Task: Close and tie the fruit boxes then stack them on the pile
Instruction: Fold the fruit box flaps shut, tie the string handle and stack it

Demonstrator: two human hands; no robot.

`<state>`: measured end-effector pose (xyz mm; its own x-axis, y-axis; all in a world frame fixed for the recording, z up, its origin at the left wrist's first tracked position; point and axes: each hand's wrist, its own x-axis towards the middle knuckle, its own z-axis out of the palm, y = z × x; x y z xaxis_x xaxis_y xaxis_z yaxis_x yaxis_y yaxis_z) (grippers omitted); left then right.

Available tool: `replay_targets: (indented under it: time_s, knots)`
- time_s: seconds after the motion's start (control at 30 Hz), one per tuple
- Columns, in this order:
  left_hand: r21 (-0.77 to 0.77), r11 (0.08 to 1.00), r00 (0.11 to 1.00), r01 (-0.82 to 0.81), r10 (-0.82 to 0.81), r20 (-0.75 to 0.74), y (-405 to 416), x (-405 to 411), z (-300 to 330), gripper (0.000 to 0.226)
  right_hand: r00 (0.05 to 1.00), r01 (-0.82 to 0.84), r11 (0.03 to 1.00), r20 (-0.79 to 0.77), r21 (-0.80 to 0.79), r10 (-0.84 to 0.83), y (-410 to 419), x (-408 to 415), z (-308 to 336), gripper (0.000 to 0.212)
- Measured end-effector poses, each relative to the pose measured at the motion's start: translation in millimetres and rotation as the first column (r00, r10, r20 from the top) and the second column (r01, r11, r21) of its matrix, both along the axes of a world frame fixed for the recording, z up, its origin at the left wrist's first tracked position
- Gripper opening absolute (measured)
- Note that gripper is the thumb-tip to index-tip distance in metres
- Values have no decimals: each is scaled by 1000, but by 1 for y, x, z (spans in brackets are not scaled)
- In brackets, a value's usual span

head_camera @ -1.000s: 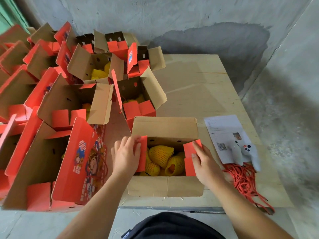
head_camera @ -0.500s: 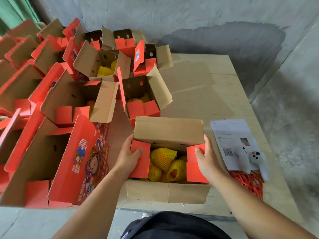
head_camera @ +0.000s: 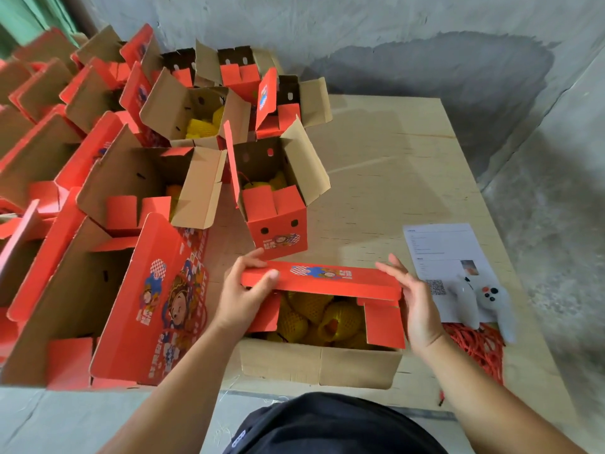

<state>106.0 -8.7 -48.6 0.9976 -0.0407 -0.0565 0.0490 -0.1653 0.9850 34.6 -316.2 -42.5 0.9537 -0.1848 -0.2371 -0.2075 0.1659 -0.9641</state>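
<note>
A red-and-brown fruit box (head_camera: 319, 367) stands at the near edge of the wooden table (head_camera: 393, 178), with yellow net-wrapped fruit (head_camera: 314, 317) showing inside. Its far red lid flap (head_camera: 322, 279) is folded down towards me over the opening. My left hand (head_camera: 244, 290) grips the flap's left end, thumb on top. My right hand (head_camera: 414, 303) touches the flap's right end with fingers spread, beside the right side flap (head_camera: 383, 326), which is folded in. The near brown flap hangs outward.
Several open red fruit boxes crowd the left half and back, the nearest one (head_camera: 131, 290) right beside my left arm. On the right lie a printed sheet (head_camera: 442, 253), a white game controller (head_camera: 484, 303) and a heap of red string (head_camera: 474, 345).
Both hands left the small side flaps, now folded in, and took the far lid flap, swinging it from upright down over the fruit. The camera moved closer.
</note>
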Motion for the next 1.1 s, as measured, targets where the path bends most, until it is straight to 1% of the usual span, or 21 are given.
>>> replay_targets:
  time_s: [0.03,0.07,0.1,0.13,0.17,0.2,0.27,0.33,0.4,0.47,0.53,0.6,0.63,0.73,0.8,0.83,0.87,0.93,1.0,1.03,1.1]
  knots:
    - [119,992,998,48,-52,31,4,3,0,47,998,-29,999,-50,-39,27,-7,5,1,75]
    - [255,963,993,87,-106,60,8,7,2,49,993,-115,975,-49,-191,107,-13,7,2,79]
    - [404,907,979,119,-174,104,13,11,5,52,979,-201,886,-45,-417,201,-17,9,1,73]
    - [550,822,953,149,-267,141,18,17,8,57,959,-253,760,-53,-599,277,-20,12,0,66]
    - [665,725,918,179,-366,151,20,22,11,66,944,-272,660,-60,-700,325,-20,15,-2,65]
    - [746,634,885,206,-446,135,21,27,14,74,935,-274,605,-61,-748,349,-19,17,-3,68]
    - [825,513,839,238,-536,91,17,31,15,82,927,-260,507,-66,-821,368,-15,18,-5,71]
    - [873,433,818,223,-570,74,14,31,12,79,930,-196,395,-42,-898,366,-12,15,-8,71]
    - [908,393,807,147,-578,120,14,29,11,74,932,-114,324,12,-939,362,-10,11,-10,71]
    - [917,391,796,83,-580,175,13,28,12,71,934,-65,298,47,-952,353,-8,11,-11,68]
    - [925,368,795,92,-587,155,11,27,12,70,937,-103,214,-23,-971,349,-9,13,-13,63]
    - [937,315,796,149,-600,75,10,23,10,73,920,-204,106,-153,-973,362,-10,11,-17,67]
    - [941,288,798,176,-602,35,10,20,7,75,902,-254,75,-208,-964,377,-10,8,-19,69]
    - [948,226,812,222,-581,-52,6,18,2,76,876,-341,46,-300,-939,379,-7,7,-18,69]
    - [939,231,828,253,-555,-86,2,21,3,73,880,-372,52,-334,-927,337,-3,9,-13,69]
    - [933,245,835,264,-543,-93,2,22,4,70,884,-380,74,-338,-922,322,-1,8,-12,68]
    - [928,261,843,264,-531,-91,1,23,3,68,889,-386,122,-334,-914,313,0,5,-11,67]
    - [926,299,862,231,-504,-53,0,19,1,68,903,-380,257,-296,-888,312,2,-2,-10,67]
    - [912,364,875,188,-485,13,-1,12,0,74,914,-357,345,-249,-868,321,1,-5,-9,68]
    - [906,385,871,173,-489,42,0,10,-2,78,914,-358,364,-243,-860,326,1,-5,-8,70]
    - [912,379,850,158,-522,70,2,9,-3,89,903,-389,362,-271,-847,335,-1,-3,-5,74]
